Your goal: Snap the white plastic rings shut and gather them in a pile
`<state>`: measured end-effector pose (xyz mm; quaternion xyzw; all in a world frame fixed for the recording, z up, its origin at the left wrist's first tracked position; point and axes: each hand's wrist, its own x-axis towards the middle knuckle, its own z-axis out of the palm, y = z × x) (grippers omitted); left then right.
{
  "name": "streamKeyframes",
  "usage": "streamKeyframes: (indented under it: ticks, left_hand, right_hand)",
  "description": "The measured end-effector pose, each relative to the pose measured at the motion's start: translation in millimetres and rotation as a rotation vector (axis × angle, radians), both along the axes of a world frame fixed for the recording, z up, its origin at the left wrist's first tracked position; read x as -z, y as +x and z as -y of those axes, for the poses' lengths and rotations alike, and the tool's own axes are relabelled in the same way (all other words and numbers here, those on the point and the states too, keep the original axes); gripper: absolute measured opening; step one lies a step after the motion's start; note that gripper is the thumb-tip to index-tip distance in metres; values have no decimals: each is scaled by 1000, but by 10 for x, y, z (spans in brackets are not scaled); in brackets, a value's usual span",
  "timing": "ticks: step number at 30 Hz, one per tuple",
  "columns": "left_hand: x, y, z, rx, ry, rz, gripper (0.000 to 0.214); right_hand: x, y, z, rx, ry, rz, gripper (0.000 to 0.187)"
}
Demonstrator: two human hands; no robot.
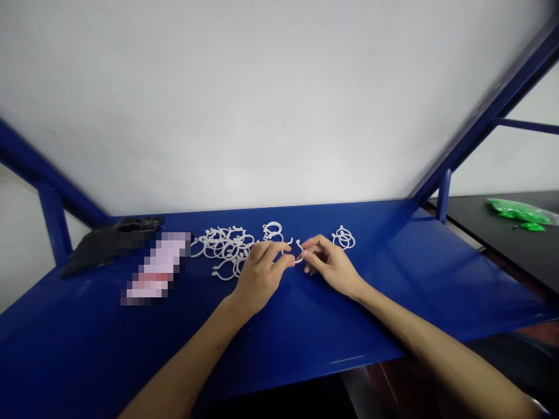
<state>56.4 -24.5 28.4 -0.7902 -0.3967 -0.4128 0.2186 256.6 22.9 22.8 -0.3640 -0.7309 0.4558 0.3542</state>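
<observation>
Between my two hands is a white open plastic ring (299, 261), its gap facing up and away from me. My left hand (261, 272) pinches its left side between thumb and fingers. On the right side, the thumb and fingers of my right hand (332, 265) close on the same ring. A tangled pile of similar white rings (225, 243) lies left of my left hand, which hides part of it. Just beyond my hands are a few more white rings (273, 230). A small group of white rings (343, 238) rests past my right hand.
The blue table (305, 326) meets a pale wall panel at the back, with blue frame bars at both sides. At left lie a black plastic bag (105, 247) and a blurred pink-white packet (159, 265). Green items in clear plastic (517, 210) sit on a dark surface at right.
</observation>
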Motion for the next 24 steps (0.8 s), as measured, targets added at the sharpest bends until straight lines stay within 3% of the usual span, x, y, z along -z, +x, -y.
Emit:
streamKeyframes:
  ticks: [4,9,16,24]
  left_hand:
    - [19,-2,-15,-21,-23,-19,5]
    - [29,-33,-30,-43,-136,153,23]
    - [110,12,-58,54,-358,367,16]
    - [126,33,-17,112,-357,395,13]
  right_hand:
    - [9,-41,16,50,6,-67,27]
    - [-78,1,37,125,284,103,16]
    - [-75,34,56,45,514,174,18]
    - [-14,47,48,-79,615,162,17]
